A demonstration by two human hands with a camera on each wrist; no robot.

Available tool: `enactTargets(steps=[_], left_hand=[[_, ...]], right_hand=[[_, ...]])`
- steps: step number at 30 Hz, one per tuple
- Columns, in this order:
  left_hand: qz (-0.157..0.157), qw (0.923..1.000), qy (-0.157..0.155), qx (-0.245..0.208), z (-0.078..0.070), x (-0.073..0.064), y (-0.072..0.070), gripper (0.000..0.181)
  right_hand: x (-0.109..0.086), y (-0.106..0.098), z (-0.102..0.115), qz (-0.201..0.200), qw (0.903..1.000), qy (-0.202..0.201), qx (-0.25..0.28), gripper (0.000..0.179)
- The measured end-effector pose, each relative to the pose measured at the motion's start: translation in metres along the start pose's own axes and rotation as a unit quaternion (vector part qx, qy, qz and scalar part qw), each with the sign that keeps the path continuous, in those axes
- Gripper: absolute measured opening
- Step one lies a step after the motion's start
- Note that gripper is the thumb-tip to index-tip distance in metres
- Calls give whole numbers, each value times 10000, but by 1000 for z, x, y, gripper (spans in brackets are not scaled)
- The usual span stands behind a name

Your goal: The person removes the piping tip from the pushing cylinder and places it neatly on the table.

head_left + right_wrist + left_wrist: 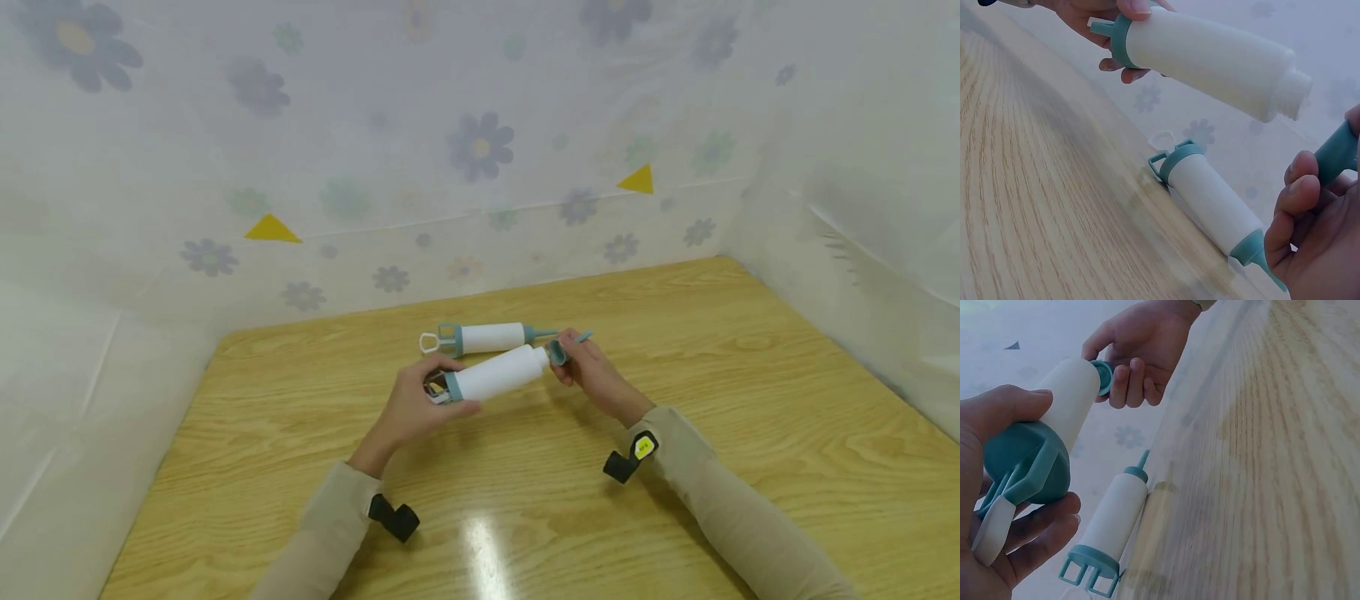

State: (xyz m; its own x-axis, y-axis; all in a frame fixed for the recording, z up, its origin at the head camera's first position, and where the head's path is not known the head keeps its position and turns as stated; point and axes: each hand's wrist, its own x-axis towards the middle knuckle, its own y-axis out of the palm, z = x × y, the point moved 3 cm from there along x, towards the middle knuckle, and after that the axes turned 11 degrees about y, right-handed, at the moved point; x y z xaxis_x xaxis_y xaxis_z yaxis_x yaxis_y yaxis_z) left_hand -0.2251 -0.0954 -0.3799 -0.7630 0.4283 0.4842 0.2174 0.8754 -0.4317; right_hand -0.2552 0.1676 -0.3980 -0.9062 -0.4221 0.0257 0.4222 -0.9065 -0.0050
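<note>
My left hand (pixel 408 408) grips a white syringe-style dispenser (pixel 498 375) by its teal handle end, thumb along one side and fingers round the other. The barrel is raised above the table and tilts up toward the right. Its bare threaded neck (pixel 1292 97) shows in the right wrist view. Between thumb and fingers, my right hand (pixel 596 379) pinches a teal nozzle cap (pixel 557 352), its wide opening turned toward that neck with a small gap between them. The nozzle's thin tip points away to the right.
Just behind the hands, a second white dispenser (pixel 491 338) lies on the wooden table (pixel 300 467), teal nozzle fitted and pointing right, pull ring on the left. Flower-patterned sheeting (pixel 420 167) with two yellow triangles rises along the table's back edge, and pale sheeting borders both sides.
</note>
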Motion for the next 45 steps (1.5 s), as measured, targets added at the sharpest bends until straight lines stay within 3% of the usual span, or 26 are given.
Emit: enactTargets(steps=[5,10,14,21,32,40,43,45], left_hand=[[157,9989,34,442,5,-1,-4,41],[356,9922,81,1195,14,-3,-1,40],[425,9877,3,1503,20,-3,1,41],[484,9866,-80,1556,25,-5,0,43],[1044,9870,-411,1148,34,-6,0,46],[767,9864,-159,1445,29,-7,-2,52],[426,9843,167,1707,24,-4,-1,54],[66,9798,548,1923,20,-1,1,50]], right_hand=[[0,0,-1,-170,9996,148,138,32],[0,-1,-2,-220,9995,201,62,34],[1,-2,-1,-223,9996,185,59,37],[2,-2,-2,-168,9997,197,37,36],[1,-1,-4,-7,9993,330,-148,42],[1,3,-8,45,9989,417,-213,41],[1,4,-8,65,9991,374,-207,40],[2,4,-7,60,9991,357,-213,37]])
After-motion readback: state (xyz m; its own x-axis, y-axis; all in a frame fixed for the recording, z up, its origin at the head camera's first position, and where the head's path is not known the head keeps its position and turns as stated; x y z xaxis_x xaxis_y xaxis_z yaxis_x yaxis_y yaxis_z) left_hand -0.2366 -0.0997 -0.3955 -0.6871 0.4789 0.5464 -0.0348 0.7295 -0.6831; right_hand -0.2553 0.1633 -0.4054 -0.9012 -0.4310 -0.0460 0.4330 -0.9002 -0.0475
